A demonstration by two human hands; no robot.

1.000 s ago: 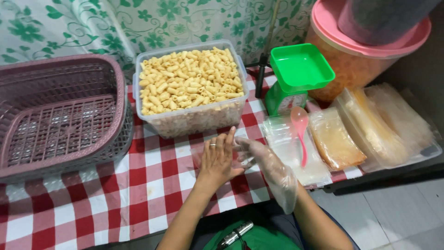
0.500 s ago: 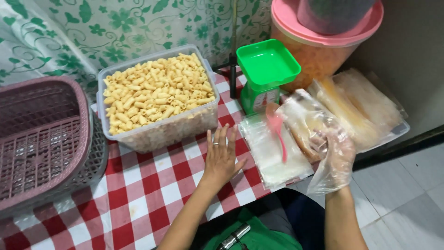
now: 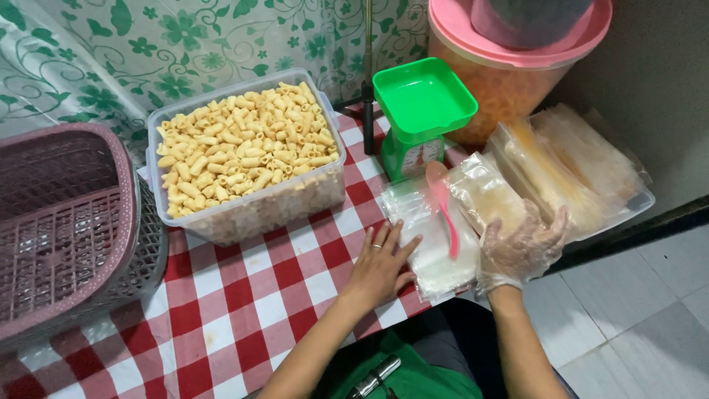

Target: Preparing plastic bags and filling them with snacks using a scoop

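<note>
Green-leafed plastic sheeting backs our tabletop (image 3: pixel 244 310), which wears a red-and-white check cloth. Our left hand (image 3: pixel 380 267) lies flat at lower centre of the frame, fingers spread and gripping nothing, its fingertips touching the edge of the stack of empty clear bags (image 3: pixel 432 251), probably to keep them from sliding. Our gloved right hand (image 3: pixel 521 251), at lower right, has its fingers open and curled loosely round the lower end of a filled clear bag (image 3: pixel 484 196), cradling rather than pinching it. A pink scoop (image 3: pixel 443 214) rests across the empty bags, close by for filling. At upper centre sit the clear tub of pale snack sticks (image 3: pixel 247 159) and the green scale (image 3: pixel 421 111); a pink basket (image 3: pixel 66 222) waits at left
</note>
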